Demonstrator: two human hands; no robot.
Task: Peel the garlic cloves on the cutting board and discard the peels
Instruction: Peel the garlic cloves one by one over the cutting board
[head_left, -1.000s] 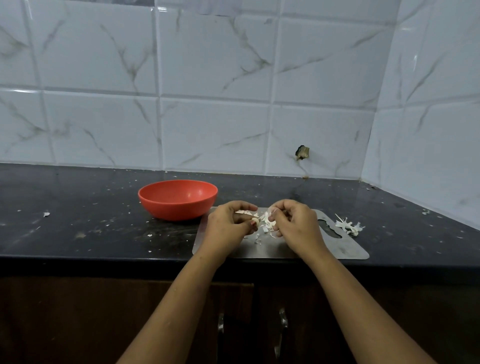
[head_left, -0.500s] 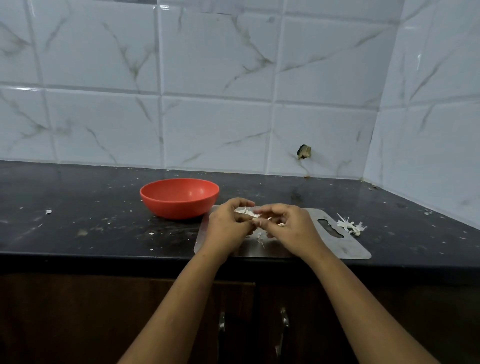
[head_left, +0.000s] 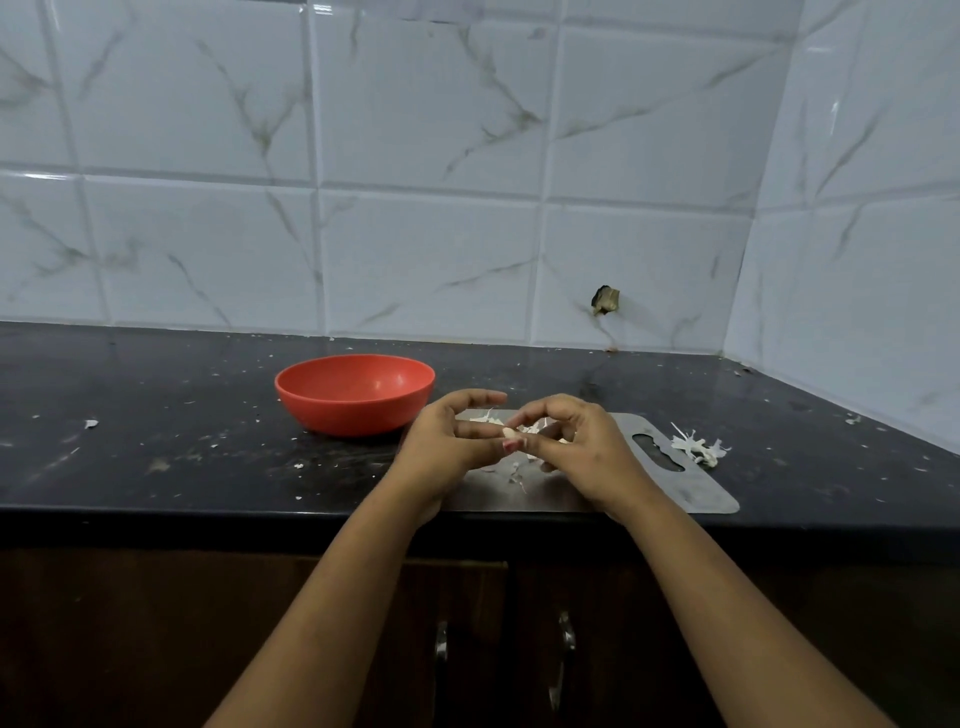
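Both hands meet just above a grey cutting board (head_left: 691, 491) on the black counter. My left hand (head_left: 447, 447) pinches a small pale garlic clove (head_left: 510, 432) between thumb and fingers. My right hand (head_left: 582, 447) curls its fingers at the clove's other side and pinches its skin. Thin white peels (head_left: 519, 475) lie on the board under and between the hands; part of them is hidden by the fingers.
A red bowl (head_left: 355, 392) stands just left of the board. A small heap of white peels (head_left: 698, 448) lies on the counter past the board's right end. White crumbs speckle the counter (head_left: 156, 441). Tiled walls close the back and right.
The hands have drawn slightly apart and the left fingers have lifted, so the clove now shows between them. The peel held at the fingertips earlier has shifted.
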